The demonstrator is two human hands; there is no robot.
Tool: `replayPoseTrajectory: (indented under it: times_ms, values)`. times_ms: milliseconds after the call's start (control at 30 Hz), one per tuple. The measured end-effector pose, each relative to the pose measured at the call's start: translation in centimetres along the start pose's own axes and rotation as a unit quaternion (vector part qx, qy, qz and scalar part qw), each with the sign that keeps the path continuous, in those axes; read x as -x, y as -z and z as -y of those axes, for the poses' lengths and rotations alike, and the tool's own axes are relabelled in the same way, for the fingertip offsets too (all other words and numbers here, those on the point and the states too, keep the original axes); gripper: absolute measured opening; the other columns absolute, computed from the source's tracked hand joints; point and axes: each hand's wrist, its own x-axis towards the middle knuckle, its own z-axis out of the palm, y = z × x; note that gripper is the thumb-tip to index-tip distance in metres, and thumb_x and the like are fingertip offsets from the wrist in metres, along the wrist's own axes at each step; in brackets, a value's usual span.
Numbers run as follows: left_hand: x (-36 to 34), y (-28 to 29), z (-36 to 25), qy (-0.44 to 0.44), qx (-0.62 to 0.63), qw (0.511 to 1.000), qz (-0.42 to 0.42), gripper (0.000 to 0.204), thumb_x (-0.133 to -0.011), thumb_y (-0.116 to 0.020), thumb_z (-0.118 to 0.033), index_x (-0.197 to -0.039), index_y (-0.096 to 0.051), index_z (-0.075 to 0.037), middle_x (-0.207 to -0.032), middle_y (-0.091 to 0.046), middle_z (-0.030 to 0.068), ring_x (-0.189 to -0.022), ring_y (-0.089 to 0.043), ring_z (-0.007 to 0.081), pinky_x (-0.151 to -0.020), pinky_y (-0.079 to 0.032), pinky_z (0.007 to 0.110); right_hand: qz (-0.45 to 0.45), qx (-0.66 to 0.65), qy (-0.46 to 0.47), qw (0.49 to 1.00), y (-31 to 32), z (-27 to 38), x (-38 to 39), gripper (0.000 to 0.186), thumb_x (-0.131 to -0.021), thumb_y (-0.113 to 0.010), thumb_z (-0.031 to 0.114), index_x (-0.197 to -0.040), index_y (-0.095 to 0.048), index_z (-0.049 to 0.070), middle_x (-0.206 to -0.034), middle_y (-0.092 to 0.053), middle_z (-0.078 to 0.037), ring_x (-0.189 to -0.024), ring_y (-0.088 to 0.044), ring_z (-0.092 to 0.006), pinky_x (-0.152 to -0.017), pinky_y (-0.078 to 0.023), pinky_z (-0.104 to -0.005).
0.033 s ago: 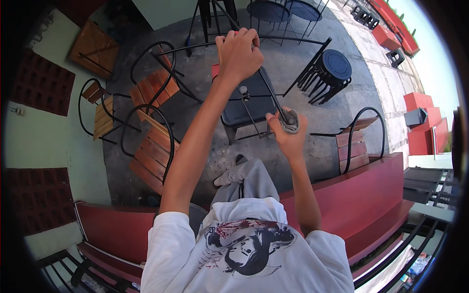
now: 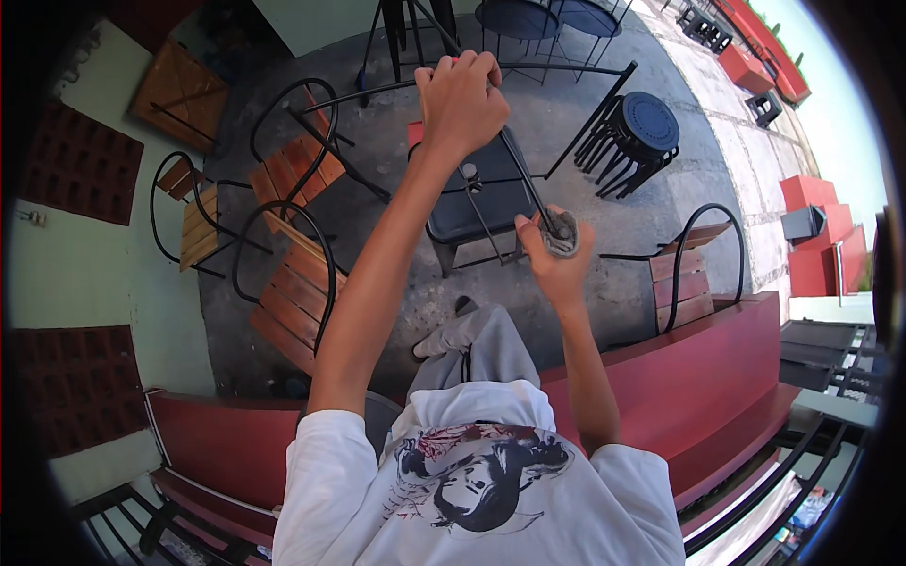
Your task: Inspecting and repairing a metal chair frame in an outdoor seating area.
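Note:
My left hand is closed round a black metal frame at the upper middle, with a small red item partly hidden under its fingers. Lower and to the right, my right hand holds a bunched grey cloth against a slanting bar of that frame, thumb on the near side. Beneath the frame stands a low dark table or seat; a small metal fitting shows on a thin bar above it.
Wooden-slat chairs with black frames stand at left and right. Stacked black stools are at upper right, round metal tables at the back. A red bench borders me near the bottom; a pale green wall is at left.
The right end of the metal frame's top bar has shifted slightly up and to the left. My hands have barely moved.

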Motion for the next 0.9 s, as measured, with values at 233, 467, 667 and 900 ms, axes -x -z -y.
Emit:
replayPoseTrajectory:
  times_ms: [233,467,667,900]
  values:
    - [-0.1,-0.5,0.0,-0.003,-0.019,1.0,-0.009,0.016,-0.077,-0.057,-0.008,-0.091,-0.065,-0.012,-0.089,-0.062,0.003,-0.085,-0.055,0.0249,-0.084,-0.032,0.041,-0.046,0.036,0.016,0.998,-1.4,-9.0,1.7,0.024,-0.082,-0.07,0.005,-0.067,-0.053,-0.002,-0.056,-0.049,-0.008,-0.051,-0.045,-0.009,-0.05,-0.037,-0.0309]
    - [0.1,0.5,0.5,0.021,-0.013,0.999,0.024,0.02,-0.079,-0.054,-0.009,-0.094,-0.066,-0.014,-0.095,-0.065,0.001,-0.091,-0.057,0.0235,-0.087,-0.031,0.04,-0.043,0.079,0.0,0.996,-3.6,-18.6,4.4,0.011,-0.076,-0.069,0.004,-0.081,-0.06,0.0,-0.082,-0.059,-0.011,-0.079,-0.058,-0.0315,-0.07,-0.046,-0.0391]
    - [-0.3,0.7,-0.2,0.021,-0.009,0.998,0.063,0.026,-0.078,-0.051,-0.008,-0.1,-0.066,-0.014,-0.102,-0.067,0.0001,-0.097,-0.058,0.0225,-0.092,-0.03,0.039,-0.043,0.196,-0.029,0.979,-4.5,-26.7,6.7,0.018,-0.075,-0.075,0.013,-0.087,-0.064,0.006,-0.103,-0.061,-0.006,-0.101,-0.057,-0.031,-0.082,-0.045,-0.0448]
    - [-0.8,1.0,-0.7,0.064,-0.016,0.993,0.098,0.028,-0.081,-0.05,-0.007,-0.103,-0.065,-0.015,-0.098,-0.065,0.0006,-0.1,-0.056,0.0196,-0.1,-0.028,0.038,-0.023,0.199,-0.113,0.973,-4.5,-31.8,7.8,0.023,-0.076,-0.077,0.02,-0.093,-0.065,0.01,-0.11,-0.06,-0.004,-0.108,-0.056,-0.0302,-0.084,-0.045,-0.0466]
